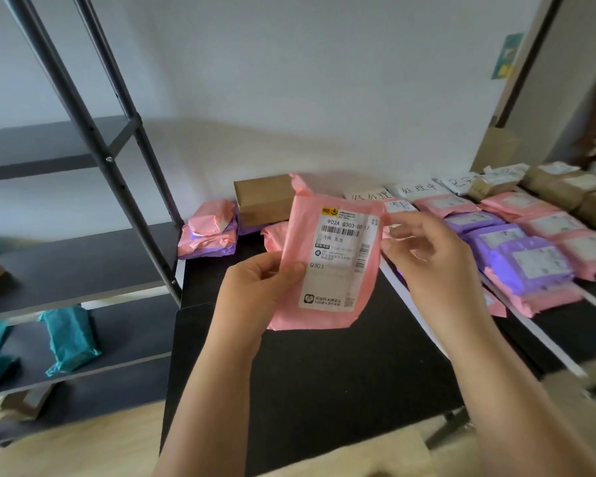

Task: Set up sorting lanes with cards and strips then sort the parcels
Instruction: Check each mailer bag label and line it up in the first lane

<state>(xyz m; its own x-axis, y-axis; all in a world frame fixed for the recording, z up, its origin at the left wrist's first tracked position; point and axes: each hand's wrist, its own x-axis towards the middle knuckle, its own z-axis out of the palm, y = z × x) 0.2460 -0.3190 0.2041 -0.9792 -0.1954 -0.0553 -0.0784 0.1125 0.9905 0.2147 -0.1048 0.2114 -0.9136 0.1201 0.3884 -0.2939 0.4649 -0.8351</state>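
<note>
Two hands meet at the middle of the frame, and both have hold of one flat pink plastic mailer parcel (pixel 331 256), lifted clear above the black bench (pixel 324 390). The left hand (pixel 255 287) pinches the parcel's lower left edge, thumb on the front, fingers curled behind. The right hand (pixel 434 259) grips the upper right edge, fingers curled, thumb and forefinger closing on the plastic. The parcel faces the camera, almost upright, and its white shipping label shows a barcode and the code Q303.

Along the back of the bench, three white handwritten cards (pixel 418 189) stand in a row at centre right. A long white strip (pixel 558 356) runs diagonally across the bench top, passing behind the right forearm. Beyond it, at the right of the frame, lie rows of pink and purple mailer parcels (pixel 516 249), labels up, overlapping one another. Further right sit brown paper-wrapped parcels (pixel 572 187).

Behind the held parcel rests a brown cardboard box (pixel 265 201), and just left of that a small heap of pink and purple bags (pixel 209 235) at the bench's back left corner.

At the left of the frame stands a dark metal shelf rack (pixel 83 132), with teal plastic parcels (pixel 69 339) on its lower shelf.
</note>
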